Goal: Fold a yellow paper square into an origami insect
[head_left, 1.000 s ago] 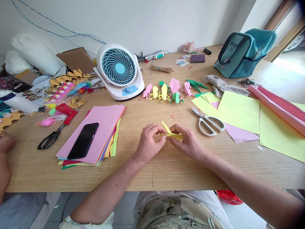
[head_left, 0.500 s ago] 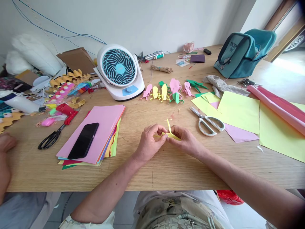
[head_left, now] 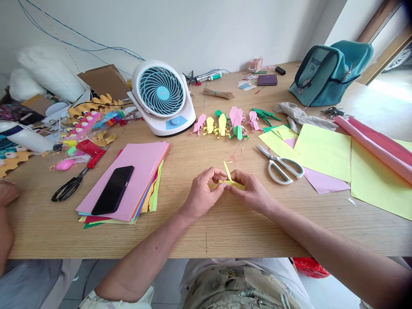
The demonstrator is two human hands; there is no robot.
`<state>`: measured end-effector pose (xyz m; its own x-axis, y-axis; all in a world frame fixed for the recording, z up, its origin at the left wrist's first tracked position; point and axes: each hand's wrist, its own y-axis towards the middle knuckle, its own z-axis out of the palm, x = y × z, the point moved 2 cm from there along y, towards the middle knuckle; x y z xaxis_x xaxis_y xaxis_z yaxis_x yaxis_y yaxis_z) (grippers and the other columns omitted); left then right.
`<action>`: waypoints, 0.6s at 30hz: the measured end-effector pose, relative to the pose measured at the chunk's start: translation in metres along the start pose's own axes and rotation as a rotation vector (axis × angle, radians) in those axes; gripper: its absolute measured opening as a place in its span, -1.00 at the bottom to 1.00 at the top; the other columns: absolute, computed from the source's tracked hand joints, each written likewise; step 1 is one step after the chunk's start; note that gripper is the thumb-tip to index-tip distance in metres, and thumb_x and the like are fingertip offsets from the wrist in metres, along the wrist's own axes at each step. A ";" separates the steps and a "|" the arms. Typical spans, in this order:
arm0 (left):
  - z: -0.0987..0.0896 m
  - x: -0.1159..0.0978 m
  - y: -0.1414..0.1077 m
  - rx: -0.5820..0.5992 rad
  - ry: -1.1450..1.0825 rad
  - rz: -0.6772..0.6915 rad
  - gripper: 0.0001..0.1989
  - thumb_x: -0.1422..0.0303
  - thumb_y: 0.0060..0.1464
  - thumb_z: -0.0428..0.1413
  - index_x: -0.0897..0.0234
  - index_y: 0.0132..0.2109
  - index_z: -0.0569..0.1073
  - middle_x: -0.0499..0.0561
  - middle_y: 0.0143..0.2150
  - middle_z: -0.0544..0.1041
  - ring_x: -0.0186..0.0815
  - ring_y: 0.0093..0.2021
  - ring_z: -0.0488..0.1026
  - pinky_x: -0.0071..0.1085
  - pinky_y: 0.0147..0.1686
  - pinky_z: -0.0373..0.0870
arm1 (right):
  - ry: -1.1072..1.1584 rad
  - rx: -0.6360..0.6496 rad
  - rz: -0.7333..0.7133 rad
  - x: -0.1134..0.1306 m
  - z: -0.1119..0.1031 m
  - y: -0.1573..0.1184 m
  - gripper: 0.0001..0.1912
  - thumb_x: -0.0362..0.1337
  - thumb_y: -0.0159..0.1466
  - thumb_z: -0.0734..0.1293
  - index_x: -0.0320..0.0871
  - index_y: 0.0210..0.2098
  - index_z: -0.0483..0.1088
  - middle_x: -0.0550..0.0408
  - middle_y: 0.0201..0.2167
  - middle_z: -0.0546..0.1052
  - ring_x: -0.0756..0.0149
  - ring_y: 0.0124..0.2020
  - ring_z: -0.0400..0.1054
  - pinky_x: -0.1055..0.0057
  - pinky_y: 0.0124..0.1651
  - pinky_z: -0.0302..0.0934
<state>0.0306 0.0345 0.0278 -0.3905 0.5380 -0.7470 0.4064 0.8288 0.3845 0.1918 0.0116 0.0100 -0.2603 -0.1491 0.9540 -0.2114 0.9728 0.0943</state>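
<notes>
Between my two hands is a small yellow folded paper figure (head_left: 236, 184), held just above the table near its front middle. My left hand (head_left: 206, 189) pinches its left end between thumb and fingers. From the other side my right hand (head_left: 249, 189) grips the right part. A thin yellow strip of the paper sticks up between the hands, leaning left. The fingers hide much of the fold. Beyond the hands stands a row of folded paper figures, among them a yellow one (head_left: 222, 125), a pink one (head_left: 236, 116) and a green one (head_left: 238, 131).
White-handled scissors (head_left: 285, 167) lie right of my hands, beside yellow paper sheets (head_left: 323, 150). On the left, a black phone (head_left: 112, 190) rests on a pink-topped paper stack (head_left: 144, 161). Behind it are a fan (head_left: 162, 96) and black-handled scissors (head_left: 69, 186). Another person's hand (head_left: 8, 192) is at far left.
The upright yellow strip now leans slightly more to the left. Both hands keep nearly the same place and hold on the paper.
</notes>
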 end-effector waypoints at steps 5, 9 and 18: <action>-0.003 0.001 0.000 0.011 -0.019 -0.049 -0.81 0.49 0.13 0.12 0.21 -0.10 0.43 -0.11 -0.39 0.44 -0.40 -0.34 0.42 -0.45 -0.21 0.36 | -0.007 -0.012 0.011 -0.002 -0.001 0.001 -0.81 -0.16 0.22 0.33 -0.15 -0.38 0.31 0.15 -0.45 0.42 0.32 -0.37 0.27 0.42 -0.30 0.13; -0.005 0.002 0.000 0.021 -0.029 -0.052 -0.81 0.48 0.16 0.10 0.21 -0.07 0.42 -0.12 -0.41 0.40 -0.39 -0.33 0.41 -0.44 -0.19 0.35 | 0.022 -0.010 0.028 0.000 -0.003 0.000 -0.80 -0.16 0.21 0.33 -0.15 -0.40 0.31 0.17 -0.47 0.39 0.35 -0.40 0.24 0.42 -0.31 0.11; -0.011 0.001 0.004 -0.003 0.077 0.114 -0.89 0.47 0.23 0.03 0.22 -0.15 0.42 0.00 -0.21 0.52 -0.30 -0.16 0.45 -0.33 -0.08 0.35 | 0.252 0.079 0.120 0.002 -0.005 -0.001 -0.70 -0.05 0.28 0.30 -0.19 -0.23 0.39 0.12 -0.39 0.46 0.39 -0.41 0.27 0.45 -0.35 0.12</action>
<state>0.0227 0.0398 0.0342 -0.4044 0.6388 -0.6545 0.4491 0.7621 0.4664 0.1966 0.0113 0.0128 -0.0478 0.0248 0.9985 -0.2684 0.9626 -0.0368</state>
